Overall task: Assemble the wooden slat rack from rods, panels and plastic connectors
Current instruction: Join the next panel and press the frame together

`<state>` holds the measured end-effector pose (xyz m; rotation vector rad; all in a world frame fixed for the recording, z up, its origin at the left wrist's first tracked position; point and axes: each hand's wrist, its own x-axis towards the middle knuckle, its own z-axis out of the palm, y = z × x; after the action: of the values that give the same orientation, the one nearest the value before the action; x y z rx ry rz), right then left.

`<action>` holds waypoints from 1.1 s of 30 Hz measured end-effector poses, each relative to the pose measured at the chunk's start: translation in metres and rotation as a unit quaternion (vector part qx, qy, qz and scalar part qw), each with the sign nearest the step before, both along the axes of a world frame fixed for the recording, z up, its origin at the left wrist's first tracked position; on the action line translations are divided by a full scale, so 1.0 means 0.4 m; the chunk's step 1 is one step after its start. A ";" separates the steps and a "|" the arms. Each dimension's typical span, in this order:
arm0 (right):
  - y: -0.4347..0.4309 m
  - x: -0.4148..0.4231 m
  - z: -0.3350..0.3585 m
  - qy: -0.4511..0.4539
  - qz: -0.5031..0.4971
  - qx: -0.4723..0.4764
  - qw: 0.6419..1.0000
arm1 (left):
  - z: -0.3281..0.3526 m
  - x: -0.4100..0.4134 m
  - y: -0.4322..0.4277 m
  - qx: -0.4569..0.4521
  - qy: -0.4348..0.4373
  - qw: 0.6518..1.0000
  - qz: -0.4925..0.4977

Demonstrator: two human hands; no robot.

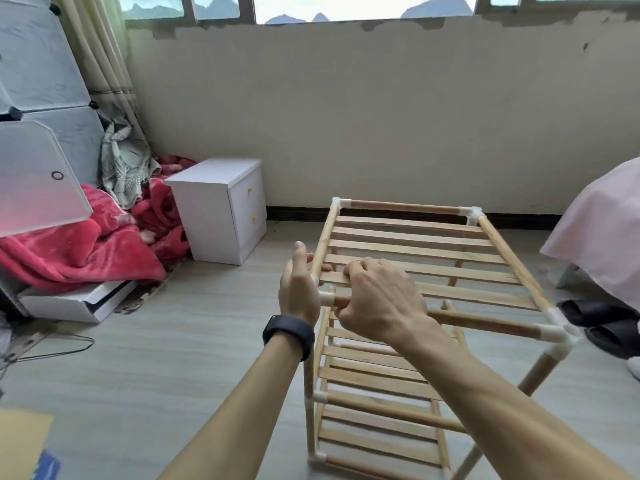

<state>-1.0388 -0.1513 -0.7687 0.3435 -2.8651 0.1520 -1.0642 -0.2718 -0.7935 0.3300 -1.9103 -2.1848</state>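
- Right grip (377, 299): closed, fingers curled round the front rod (485, 322) of the top tier, just beside the left front connector (325, 299). The knuckles lie over the nearest slats.
- Left grip (299, 289): set against the outer side of the side rod (325, 233). The fingers hook round the rod and their tips show on its inner side. The thumb points up, clear of the rod. A black wristband (289, 332) sits on this wrist.
- Rack (381, 379): stands upright on the floor (173, 358), directly in front of the person. The slat panel (415, 244) of the top tier is seated between the rods, with two more slatted tiers below it. White plastic connectors join the rods at the corners.
- Left of the rack: a white cabinet (214, 220) stands on the floor against the wall, with a red blanket (86, 254) heaped beyond it.
- Right of the rack: dark slippers (602, 323) lie on the floor under a pink cover (606, 230).
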 end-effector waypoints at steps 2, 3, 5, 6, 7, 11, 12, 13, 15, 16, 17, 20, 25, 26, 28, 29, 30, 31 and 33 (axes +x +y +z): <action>-0.003 -0.004 -0.003 0.004 -0.001 -0.005 1.000 | -0.007 -0.011 0.006 -0.024 -0.014 0.998 0.048; -0.004 -0.007 -0.005 0.006 0.000 -0.006 1.000 | -0.011 -0.015 0.007 -0.026 -0.018 0.997 0.067; -0.005 -0.013 -0.008 0.012 0.000 -0.005 1.000 | -0.016 -0.021 0.006 -0.031 -0.022 0.995 0.089; -0.005 -0.017 -0.010 0.013 -0.002 -0.005 1.000 | -0.017 -0.023 0.005 -0.033 -0.023 0.995 0.093; -0.005 -0.019 -0.012 0.015 0.000 -0.005 1.000 | -0.020 -0.026 0.004 -0.034 -0.021 0.995 0.092; 0.023 -0.011 -0.015 0.009 0.039 -0.007 0.999 | -0.017 -0.038 -0.012 -0.052 -0.029 0.993 0.097; 0.048 0.000 -0.017 0.013 0.046 0.004 0.999 | -0.014 -0.040 -0.024 -0.054 -0.037 0.993 0.094; 0.081 0.013 -0.021 0.017 0.043 0.022 0.999 | -0.010 -0.043 -0.039 -0.063 -0.047 0.993 0.087; 0.168 0.042 -0.030 0.009 0.009 0.061 0.998 | -0.005 -0.043 -0.061 -0.141 -0.038 0.986 0.084; 0.215 0.054 -0.032 -0.004 -0.012 0.072 0.997 | -0.007 -0.042 -0.067 -0.239 -0.006 0.965 0.104; 0.258 0.063 -0.030 -0.019 -0.034 0.078 0.996 | -0.006 -0.036 -0.067 -0.363 0.052 0.921 0.131; 0.347 0.070 -0.010 -0.062 -0.079 0.080 0.992 | 0.022 0.006 0.000 -0.602 0.235 0.760 0.063; 0.392 0.073 -0.012 -0.090 -0.056 0.040 0.994 | 0.029 0.018 0.124 -0.711 0.204 0.664 -0.107; 0.400 0.075 -0.018 -0.089 -0.052 0.031 0.994 | 0.023 0.010 0.130 -0.716 0.195 0.661 -0.111; 0.410 0.075 -0.025 -0.076 -0.045 0.018 0.996 | 0.012 -0.001 0.130 -0.718 0.197 0.660 -0.097; 0.411 0.073 -0.027 -0.071 -0.043 0.011 0.996 | 0.009 -0.004 0.129 -0.718 0.206 0.659 -0.085; 0.408 0.070 -0.026 -0.068 -0.040 0.008 0.997 | 0.009 -0.006 0.128 -0.719 0.210 0.658 -0.077; 0.404 0.066 -0.024 -0.067 -0.039 0.009 0.997 | 0.009 -0.008 0.129 -0.720 0.210 0.658 -0.074; 0.400 0.059 -0.018 -0.069 -0.040 0.013 0.997 | 0.009 -0.015 0.135 -0.720 0.206 0.659 -0.075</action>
<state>-1.0153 0.0086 -0.7760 0.2303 -3.0136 0.1278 -1.0703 -0.2179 -0.7898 -0.5689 -2.6084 -0.1472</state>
